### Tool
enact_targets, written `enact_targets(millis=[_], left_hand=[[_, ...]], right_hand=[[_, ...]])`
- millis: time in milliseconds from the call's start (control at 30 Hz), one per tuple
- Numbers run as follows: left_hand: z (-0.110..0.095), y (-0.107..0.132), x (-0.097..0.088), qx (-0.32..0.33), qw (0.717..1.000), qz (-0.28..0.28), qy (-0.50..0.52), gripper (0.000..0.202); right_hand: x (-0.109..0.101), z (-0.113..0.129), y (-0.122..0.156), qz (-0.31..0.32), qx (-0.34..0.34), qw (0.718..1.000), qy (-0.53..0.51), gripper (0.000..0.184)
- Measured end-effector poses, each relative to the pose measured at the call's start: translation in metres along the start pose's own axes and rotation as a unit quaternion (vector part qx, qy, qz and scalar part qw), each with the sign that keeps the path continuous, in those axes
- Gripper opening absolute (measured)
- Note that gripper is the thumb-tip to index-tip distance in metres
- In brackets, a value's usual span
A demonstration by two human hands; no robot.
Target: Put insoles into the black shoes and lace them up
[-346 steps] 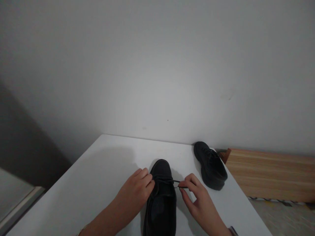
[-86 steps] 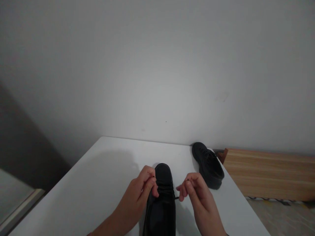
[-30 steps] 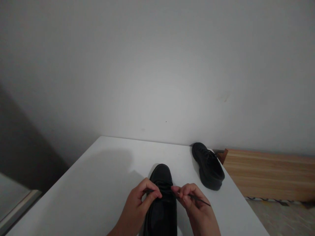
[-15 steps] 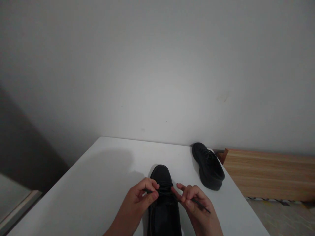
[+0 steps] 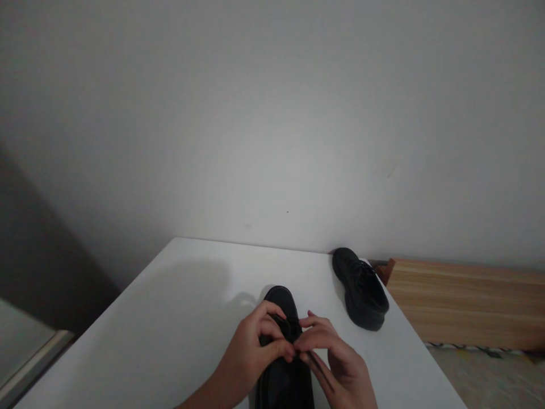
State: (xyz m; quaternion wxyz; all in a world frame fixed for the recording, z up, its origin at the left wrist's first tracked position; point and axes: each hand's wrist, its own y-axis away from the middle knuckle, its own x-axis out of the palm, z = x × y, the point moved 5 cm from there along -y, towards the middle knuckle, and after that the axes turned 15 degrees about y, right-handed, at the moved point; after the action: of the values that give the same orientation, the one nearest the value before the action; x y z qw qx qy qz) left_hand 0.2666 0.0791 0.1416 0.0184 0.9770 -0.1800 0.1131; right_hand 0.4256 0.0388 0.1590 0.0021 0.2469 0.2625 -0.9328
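Observation:
A black shoe (image 5: pixel 286 379) lies on the white table in front of me, its toe pointing away. Over its lacing, my left hand (image 5: pixel 260 345) has thumb and fingers closed on a dark shoelace. My right hand (image 5: pixel 330 355) is pinched on the lace too, its fingertips meeting those of the left above the middle of the shoe. A length of black shoelace (image 5: pixel 320 368) trails from the pinch across my right palm. The fingers hide most of the lacing.
A second black shoe (image 5: pixel 361 289), laced, stands at the table's far right edge by the wall. The white table (image 5: pixel 170 318) meets the grey wall (image 5: pixel 272 142) behind. Beyond its right edge is a wood-grain panel (image 5: pixel 464 301).
My hands have come together over the shoe, the left moving right and the right moving left, until their fingertips meet. Both shoes have stayed in place.

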Motion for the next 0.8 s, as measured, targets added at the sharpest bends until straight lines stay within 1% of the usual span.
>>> enact_targets(millis=[67, 100, 167, 233, 300, 367, 433, 500, 567, 633, 733, 800], left_hand=[[0.001, -0.001, 0.004, 0.013, 0.999, 0.028, -0.013, 0.004], [0.002, -0.001, 0.005, 0.021, 0.999, 0.041, -0.025, 0.004], [0.003, 0.000, 0.008, 0.042, 0.996, 0.063, -0.055, 0.011], [0.001, 0.002, 0.011, 0.087, 0.989, 0.090, -0.085, 0.023], [-0.002, 0.004, 0.013, 0.130, 0.980, 0.110, -0.103, 0.034], [-0.005, 0.006, 0.015, 0.146, 0.977, 0.112, -0.110, 0.036], [-0.008, 0.007, 0.013, 0.138, 0.982, 0.093, -0.096, 0.028], [-0.012, 0.009, 0.012, 0.125, 0.986, 0.082, -0.071, 0.018], [-0.015, 0.011, 0.011, 0.120, 0.987, 0.084, -0.061, 0.013], [-0.018, 0.013, 0.012, 0.133, 0.984, 0.095, -0.076, 0.014], [-0.023, 0.016, 0.015, 0.206, 0.963, 0.114, -0.132, 0.013], [-0.025, 0.019, 0.017, 0.276, 0.936, 0.113, -0.186, 0.017]], right_hand=[[0.002, 0.007, -0.002, -0.006, -0.039, 0.999, 0.031, 0.015], [0.003, 0.008, -0.003, -0.006, -0.041, 0.998, 0.041, 0.017], [0.006, 0.007, -0.003, 0.001, -0.019, 0.999, 0.047, 0.017], [0.009, 0.006, -0.004, 0.017, 0.001, 0.999, 0.035, 0.017], [0.010, 0.007, -0.006, 0.035, 0.003, 0.999, 0.018, 0.016], [0.009, 0.010, -0.010, 0.049, -0.005, 0.999, 0.007, 0.016], [0.005, 0.011, -0.013, 0.053, -0.012, 0.999, 0.001, 0.017], [0.001, 0.011, -0.014, 0.052, -0.003, 0.999, -0.008, 0.021], [-0.002, 0.008, -0.014, 0.045, 0.021, 0.999, -0.021, 0.027], [-0.001, 0.003, -0.011, 0.043, 0.062, 0.997, -0.031, 0.033], [0.007, -0.009, -0.005, 0.068, 0.133, 0.988, -0.035, 0.030], [0.014, -0.016, 0.000, 0.083, 0.159, 0.983, -0.022, 0.028]])
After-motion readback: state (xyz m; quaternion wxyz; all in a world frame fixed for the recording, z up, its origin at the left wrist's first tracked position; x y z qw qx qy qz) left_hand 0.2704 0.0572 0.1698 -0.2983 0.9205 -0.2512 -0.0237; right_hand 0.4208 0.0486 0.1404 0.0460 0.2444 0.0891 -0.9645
